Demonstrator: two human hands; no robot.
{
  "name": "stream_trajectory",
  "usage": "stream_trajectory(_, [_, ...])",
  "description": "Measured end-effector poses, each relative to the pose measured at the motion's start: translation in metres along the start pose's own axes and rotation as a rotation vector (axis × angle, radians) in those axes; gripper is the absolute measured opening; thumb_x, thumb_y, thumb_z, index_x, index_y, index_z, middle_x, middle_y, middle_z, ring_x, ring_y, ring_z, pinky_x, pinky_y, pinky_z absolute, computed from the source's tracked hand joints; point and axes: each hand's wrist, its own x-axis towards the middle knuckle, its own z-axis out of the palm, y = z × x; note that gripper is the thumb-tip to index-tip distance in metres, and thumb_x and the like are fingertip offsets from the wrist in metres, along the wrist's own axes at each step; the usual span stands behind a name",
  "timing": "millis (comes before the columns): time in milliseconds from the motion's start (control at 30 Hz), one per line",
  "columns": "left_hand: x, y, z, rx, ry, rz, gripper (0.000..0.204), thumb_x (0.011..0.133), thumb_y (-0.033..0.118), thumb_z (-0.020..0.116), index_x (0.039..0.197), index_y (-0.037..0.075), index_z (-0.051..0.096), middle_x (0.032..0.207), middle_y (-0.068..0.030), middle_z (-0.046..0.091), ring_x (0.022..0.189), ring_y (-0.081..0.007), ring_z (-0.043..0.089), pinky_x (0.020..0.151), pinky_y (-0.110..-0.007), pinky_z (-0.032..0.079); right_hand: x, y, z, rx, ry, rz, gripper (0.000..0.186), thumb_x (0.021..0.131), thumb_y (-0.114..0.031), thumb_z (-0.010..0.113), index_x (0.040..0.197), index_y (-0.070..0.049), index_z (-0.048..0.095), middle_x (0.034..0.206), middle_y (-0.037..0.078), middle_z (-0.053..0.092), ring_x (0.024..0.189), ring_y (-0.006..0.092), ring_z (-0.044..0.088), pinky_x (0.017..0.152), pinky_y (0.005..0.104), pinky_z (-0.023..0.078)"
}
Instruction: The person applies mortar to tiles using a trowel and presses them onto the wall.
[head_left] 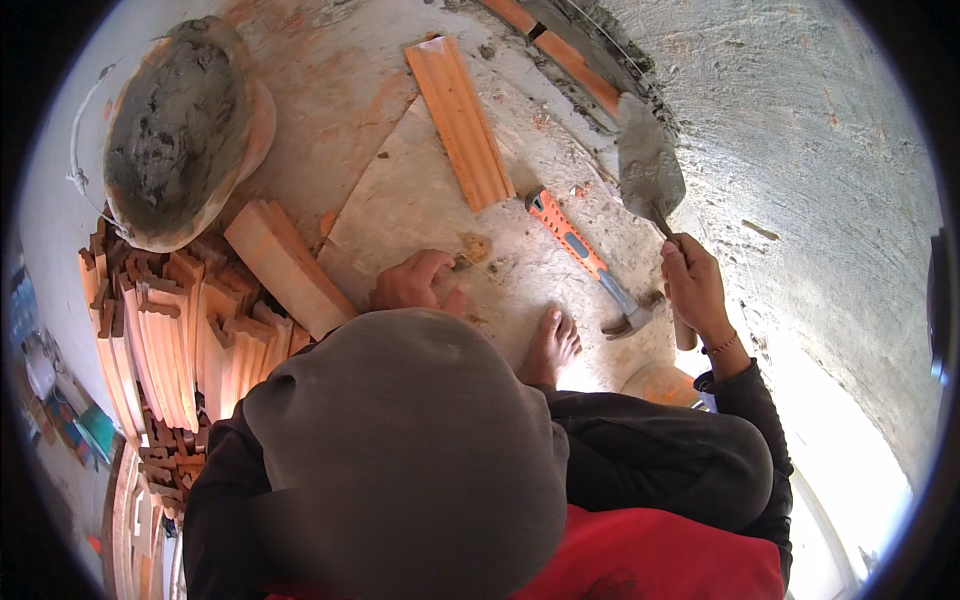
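Note:
In the head view, my right hand [693, 285] grips the handle of a trowel [650, 160], whose blade is coated in grey mortar and rests by a mortar-edged row of tile strips [575, 65] along the wall. My left hand [415, 280] has curled fingers, low over the floor board; whatever is in them is hidden. Between my hands, an orange-handled claw hammer [570, 240] lies with its metal head toward my bare foot [555, 340]. Beyond it lies a flat orange tile strip [455, 110]. A loose strip [285, 260] lies left of my left hand.
A bucket of grey mortar [170, 120] stands at the upper left, above a stack of tile pieces [175, 340]. A plastered wall [810, 130] rises on the right. A large grey head covering [410, 430] fills the lower middle, hiding what is beneath.

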Motion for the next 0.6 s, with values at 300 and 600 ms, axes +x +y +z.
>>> stream_trajectory(300, [-0.001,0.000,0.003,-0.004,0.014,-0.026,0.034,0.073,0.020,0.076,0.103,0.007,0.066,0.080,-0.0147,0.066,0.068,-0.0292,0.067,0.061,-0.039,0.054,0.032,0.020,0.025,-0.318,0.239,-0.262,0.022,0.094,-0.020,0.067,0.096,0.000,0.060,0.075,0.024,0.065,0.074,0.0446,0.066,0.064,0.0503,0.050])
stream_trajectory(600, [0.000,0.001,0.004,-0.022,0.008,-0.045,0.032,0.073,0.020,0.075,0.102,0.008,0.067,0.078,-0.0123,0.065,0.067,-0.0274,0.066,0.062,-0.039,0.054,0.023,0.055,0.014,-0.261,0.228,-0.167,0.022,0.095,-0.021,0.066,0.098,0.000,0.062,0.072,0.021,0.065,0.066,0.0403,0.066,0.060,0.0448,0.050])
